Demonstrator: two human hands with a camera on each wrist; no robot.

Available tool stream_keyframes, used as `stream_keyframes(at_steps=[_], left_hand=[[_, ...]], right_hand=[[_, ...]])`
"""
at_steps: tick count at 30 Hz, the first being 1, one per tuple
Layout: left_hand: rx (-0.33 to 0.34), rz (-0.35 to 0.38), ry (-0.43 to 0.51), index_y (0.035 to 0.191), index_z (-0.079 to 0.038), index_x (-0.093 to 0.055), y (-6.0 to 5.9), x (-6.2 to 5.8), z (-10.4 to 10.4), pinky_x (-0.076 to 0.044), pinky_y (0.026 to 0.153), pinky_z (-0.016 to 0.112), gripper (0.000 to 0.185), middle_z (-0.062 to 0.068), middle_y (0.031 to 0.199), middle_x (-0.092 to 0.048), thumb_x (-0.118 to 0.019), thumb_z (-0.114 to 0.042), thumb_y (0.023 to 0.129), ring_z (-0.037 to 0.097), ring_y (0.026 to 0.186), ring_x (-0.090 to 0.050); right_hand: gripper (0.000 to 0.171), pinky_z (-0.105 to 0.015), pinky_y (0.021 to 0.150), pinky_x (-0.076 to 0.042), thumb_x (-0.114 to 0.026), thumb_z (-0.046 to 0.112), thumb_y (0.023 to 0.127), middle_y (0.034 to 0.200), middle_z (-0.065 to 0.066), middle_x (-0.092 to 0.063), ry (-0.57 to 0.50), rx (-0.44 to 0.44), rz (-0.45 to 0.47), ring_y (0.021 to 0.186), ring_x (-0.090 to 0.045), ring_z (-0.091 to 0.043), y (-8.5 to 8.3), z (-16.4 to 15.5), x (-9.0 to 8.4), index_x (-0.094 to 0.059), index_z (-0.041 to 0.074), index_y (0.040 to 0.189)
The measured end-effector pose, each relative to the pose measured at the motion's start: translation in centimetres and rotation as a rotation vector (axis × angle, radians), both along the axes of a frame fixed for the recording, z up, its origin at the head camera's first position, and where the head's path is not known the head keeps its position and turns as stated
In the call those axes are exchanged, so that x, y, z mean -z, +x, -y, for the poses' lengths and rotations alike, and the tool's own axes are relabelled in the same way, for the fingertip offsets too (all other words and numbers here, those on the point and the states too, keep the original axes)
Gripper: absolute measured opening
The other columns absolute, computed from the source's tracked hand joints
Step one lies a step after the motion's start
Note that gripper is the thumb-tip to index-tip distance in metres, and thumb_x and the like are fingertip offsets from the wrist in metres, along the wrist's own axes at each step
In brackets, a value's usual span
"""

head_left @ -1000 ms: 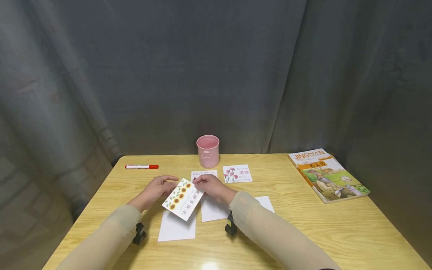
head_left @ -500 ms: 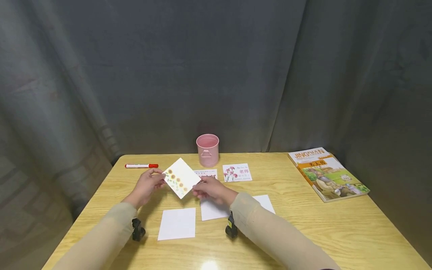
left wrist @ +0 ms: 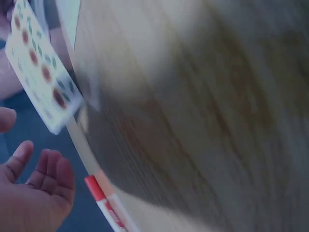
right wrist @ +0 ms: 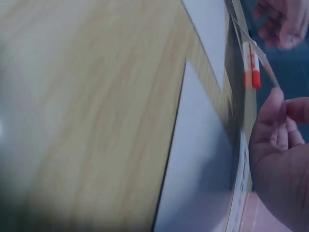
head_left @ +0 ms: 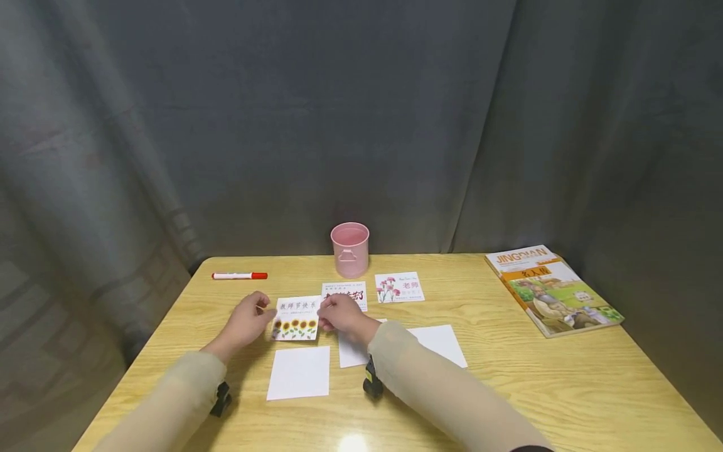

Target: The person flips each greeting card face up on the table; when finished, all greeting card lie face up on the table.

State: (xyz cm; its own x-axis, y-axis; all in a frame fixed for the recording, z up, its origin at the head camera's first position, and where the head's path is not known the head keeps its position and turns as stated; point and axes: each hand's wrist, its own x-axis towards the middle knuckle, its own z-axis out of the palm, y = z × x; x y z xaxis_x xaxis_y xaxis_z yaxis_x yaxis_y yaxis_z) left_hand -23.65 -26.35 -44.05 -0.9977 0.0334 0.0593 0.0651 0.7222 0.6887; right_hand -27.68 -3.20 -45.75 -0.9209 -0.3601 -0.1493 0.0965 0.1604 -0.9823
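A white greeting card (head_left: 296,319) with a row of sunflowers and lettering is held upright-reading above the table. My right hand (head_left: 341,312) pinches it by its right edge, thumb and finger meeting in the right wrist view. Beside its left edge is my left hand (head_left: 246,321), which the left wrist view shows apart from the card, fingers loosely bent and holding nothing. In front of the card lies a blank white sheet (head_left: 299,373). More white sheets (head_left: 437,344) lie under and beyond my right forearm, partly hidden.
A card with red lettering (head_left: 344,289) and one with pink flowers (head_left: 400,287) lie farther back. Behind them stands a pink bucket (head_left: 350,257). A red-capped marker (head_left: 240,275) lies back left, and magazines (head_left: 550,289) at the right. A grey curtain (head_left: 350,125) hangs behind the table.
The sunflower card has been turned from tilted to reading straight and lowered toward the table. My left hand has come off its left corner, while my right hand keeps its pinch.
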Motion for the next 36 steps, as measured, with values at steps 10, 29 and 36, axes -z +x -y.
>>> stream_keyframes(at_steps=[10,29,36], left_hand=[[0.315,-0.033,-0.311,0.133,0.003,-0.066,0.6,0.8,-1.6,-0.042,0.104,0.064,0.036,0.029,0.136,-0.055,-0.058,-0.015,0.103,0.049,0.126,-0.051],[0.315,0.058,-0.411,0.135,0.004,-0.064,0.3,1.2,-0.9,-0.033,0.114,0.062,0.039,0.032,0.148,-0.046,-0.059,-0.017,0.102,0.051,0.14,-0.04],[0.309,0.007,-0.402,0.142,0.004,-0.056,0.4,0.7,-1.0,-0.036,0.111,0.064,0.047,0.034,0.147,-0.045,-0.058,-0.022,0.104,0.052,0.138,-0.041]], right_hand=[[0.029,-0.023,0.061,-0.059,-0.063,-0.006,0.093,0.075,-0.011,-0.068,-0.031,0.081,0.093,0.058,-0.061,-0.01,0.9,2.2,-0.2,-0.058,-0.005,0.121],[0.041,-0.032,0.086,-0.059,-0.059,-0.002,0.099,0.118,-0.028,-0.067,-0.137,-0.06,0.167,0.086,-0.069,-0.017,0.2,-2.9,-1.7,-0.05,-0.013,0.137],[0.039,-0.043,0.098,-0.055,-0.055,0.004,0.102,0.128,-0.031,-0.062,0.012,-0.059,0.052,0.114,-0.067,-0.036,0.7,-9.5,-4.1,-0.049,-0.015,0.136]])
